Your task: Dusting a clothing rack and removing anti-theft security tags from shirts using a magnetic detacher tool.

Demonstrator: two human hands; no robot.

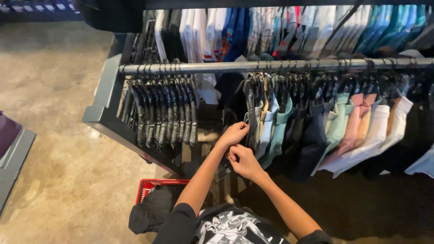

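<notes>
Both hands at a dark garment on the rail.

The left hand [233, 134] and right hand [244, 161] pinch a dark garment [250, 113] hanging from the metal rail [217, 67], beside pastel shirts [348, 126]. Empty black hangers [162, 113] bunch at the left; open floor [54, 113] beyond. A red basket [151, 185] sits below.

Red basket [156, 184] largely hidden under clothing.
</notes>
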